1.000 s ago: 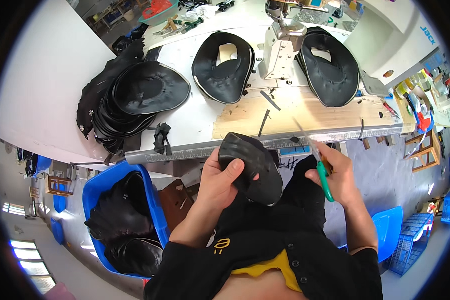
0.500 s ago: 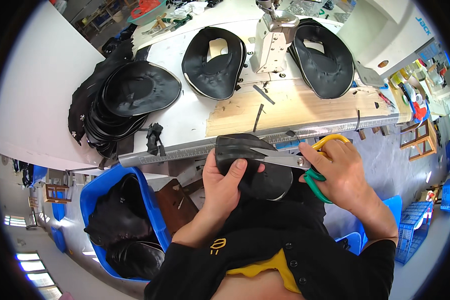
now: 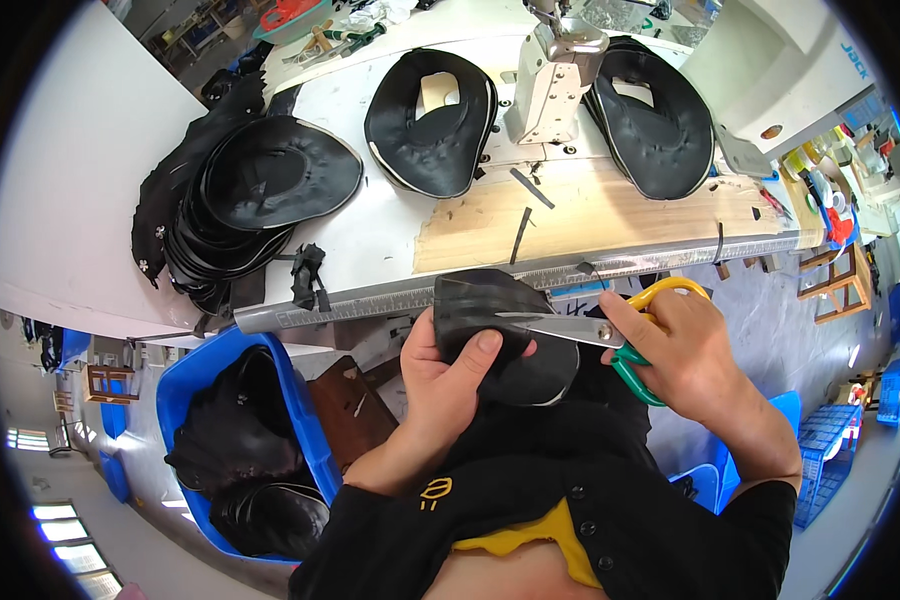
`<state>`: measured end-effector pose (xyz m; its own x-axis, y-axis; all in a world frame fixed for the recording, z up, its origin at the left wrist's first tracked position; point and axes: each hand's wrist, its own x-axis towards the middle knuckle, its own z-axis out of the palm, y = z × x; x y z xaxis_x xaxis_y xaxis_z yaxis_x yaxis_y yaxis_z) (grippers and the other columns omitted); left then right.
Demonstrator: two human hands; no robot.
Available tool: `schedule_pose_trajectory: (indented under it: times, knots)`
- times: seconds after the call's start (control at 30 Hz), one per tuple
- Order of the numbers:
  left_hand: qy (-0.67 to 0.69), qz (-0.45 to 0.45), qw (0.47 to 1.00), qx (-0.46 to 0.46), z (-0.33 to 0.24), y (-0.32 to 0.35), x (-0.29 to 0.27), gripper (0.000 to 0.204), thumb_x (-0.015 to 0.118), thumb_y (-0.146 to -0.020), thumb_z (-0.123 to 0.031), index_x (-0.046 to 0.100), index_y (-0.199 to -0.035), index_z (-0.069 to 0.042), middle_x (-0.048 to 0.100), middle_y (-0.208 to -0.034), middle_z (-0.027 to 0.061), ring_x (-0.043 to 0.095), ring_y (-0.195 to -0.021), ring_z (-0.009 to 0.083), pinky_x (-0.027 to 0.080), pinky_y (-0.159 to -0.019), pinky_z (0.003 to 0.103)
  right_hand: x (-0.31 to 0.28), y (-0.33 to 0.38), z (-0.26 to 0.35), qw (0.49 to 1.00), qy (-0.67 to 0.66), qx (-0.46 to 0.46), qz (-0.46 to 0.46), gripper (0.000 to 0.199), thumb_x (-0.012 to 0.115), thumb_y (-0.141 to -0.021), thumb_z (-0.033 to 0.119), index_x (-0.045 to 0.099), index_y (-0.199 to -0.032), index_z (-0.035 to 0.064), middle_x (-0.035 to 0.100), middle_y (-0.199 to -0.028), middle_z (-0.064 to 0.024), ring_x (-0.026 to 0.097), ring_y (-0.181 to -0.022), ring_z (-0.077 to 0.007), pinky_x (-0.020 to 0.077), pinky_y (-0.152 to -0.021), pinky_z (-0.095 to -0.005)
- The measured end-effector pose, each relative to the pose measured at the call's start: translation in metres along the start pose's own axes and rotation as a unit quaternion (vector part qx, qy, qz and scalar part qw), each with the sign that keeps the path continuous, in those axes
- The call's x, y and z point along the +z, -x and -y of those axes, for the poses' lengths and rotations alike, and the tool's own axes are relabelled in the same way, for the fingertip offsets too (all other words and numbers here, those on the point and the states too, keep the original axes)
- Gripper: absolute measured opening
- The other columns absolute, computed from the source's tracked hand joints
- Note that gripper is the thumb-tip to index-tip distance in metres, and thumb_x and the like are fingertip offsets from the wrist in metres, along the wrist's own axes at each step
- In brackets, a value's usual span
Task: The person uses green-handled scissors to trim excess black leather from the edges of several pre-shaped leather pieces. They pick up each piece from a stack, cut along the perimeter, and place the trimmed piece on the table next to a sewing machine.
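Observation:
My left hand (image 3: 442, 375) grips a folded black leather piece (image 3: 482, 295), thumb on its near side, just off the table's front edge. It looks like a shoe upper, and a rounded flap hangs below it. In my right hand (image 3: 692, 355) is a pair of scissors (image 3: 576, 328) with one yellow and one green handle loop. Its nearly closed blades point left and lie against the leather's edge. Whether leather sits between the blades I cannot tell.
Black leather uppers lie in a pile (image 3: 275, 175) at the left and in two stacks (image 3: 432, 125) beside the sewing machine post (image 3: 550, 100). A steel ruler (image 3: 370, 307) runs along the table edge. A blue bin (image 3: 315, 430) with black pieces stands lower left.
The scissor blades, spread apart at the leather before, have come nearly together. My left hand and the leather have shifted only slightly.

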<state>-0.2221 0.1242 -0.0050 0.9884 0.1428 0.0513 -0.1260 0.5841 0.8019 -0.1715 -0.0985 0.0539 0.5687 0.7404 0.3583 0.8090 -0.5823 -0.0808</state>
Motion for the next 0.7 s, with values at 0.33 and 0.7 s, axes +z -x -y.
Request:
schedule_pose_trajectory:
  times: [0.33, 0.7]
  knots:
    - [-0.065, 0.055, 0.996, -0.020, -0.012, 0.010, 0.001, 0.021, 0.057, -0.087, 0.001, 0.052, -0.107, 0.005, 0.063, -0.099, 0.0127, 0.062, -0.089, 0.0168, 0.052, -0.077, 0.029, -0.005, -0.009, -0.004, 0.999, 0.000, -0.032, -0.010, 0.053, 0.069, -0.059, 0.011, 0.060, -0.112, 0.0099, 0.042, -0.066, -0.0018, 0.047, -0.059, -0.0190, 0.0390, -0.052, -0.0332]
    - [-0.238, 0.086, 0.967, 0.033, -0.009, 0.009, -0.004, 0.020, 0.063, -0.085, -0.003, 0.057, -0.103, 0.003, 0.064, -0.091, 0.0044, 0.056, -0.079, 0.0064, 0.046, -0.071, 0.021, -0.011, -0.010, 0.000, 0.999, 0.020, -0.033, 0.023, 0.053, 0.068, -0.062, 0.011, 0.059, -0.114, 0.0101, 0.043, -0.067, -0.0027, 0.048, -0.059, -0.0195, 0.0402, -0.055, -0.0331]
